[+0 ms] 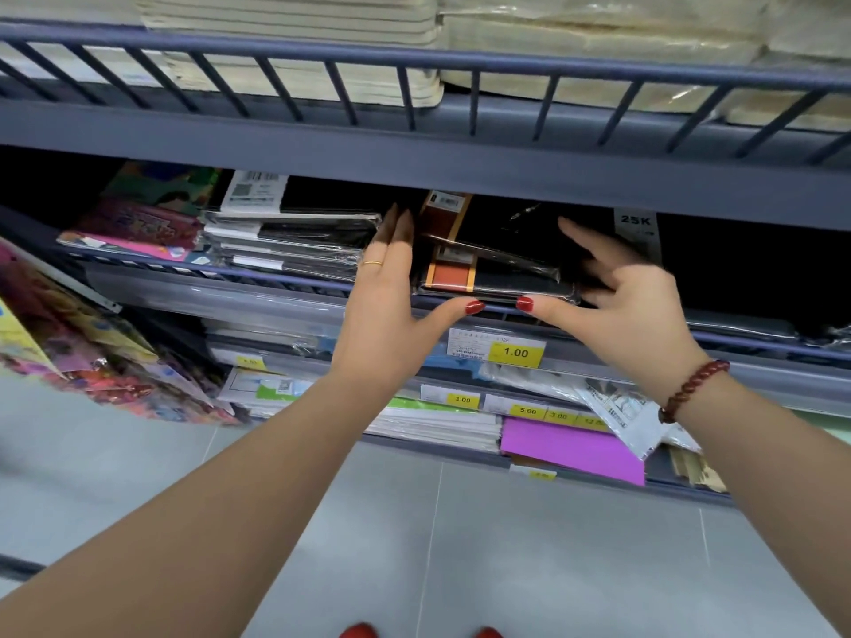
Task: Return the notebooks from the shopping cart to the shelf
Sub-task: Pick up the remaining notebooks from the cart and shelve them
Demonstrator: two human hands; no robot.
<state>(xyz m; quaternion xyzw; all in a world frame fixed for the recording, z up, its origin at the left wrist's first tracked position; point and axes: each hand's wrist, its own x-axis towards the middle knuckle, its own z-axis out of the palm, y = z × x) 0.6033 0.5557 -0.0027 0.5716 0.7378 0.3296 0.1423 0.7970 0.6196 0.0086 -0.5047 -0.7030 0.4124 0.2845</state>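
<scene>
A stack of black notebooks (497,264) in clear wrap, with orange and brown bands on the left end, lies on the middle shelf (285,276). My left hand (391,306) rests flat against the stack's left side, thumb at its front edge. My right hand (621,297) is at the stack's right side, fingers spread, thumb touching the front edge. Neither hand grips the stack. The shopping cart is out of view.
Another pile of wrapped black notebooks (294,241) sits left of the stack, with colourful books (138,223) further left. Cream paper packs (299,34) fill the railed upper shelf. Lower shelves hold price tags (515,353), white pads and a purple sheet (571,448). Grey floor tiles lie below.
</scene>
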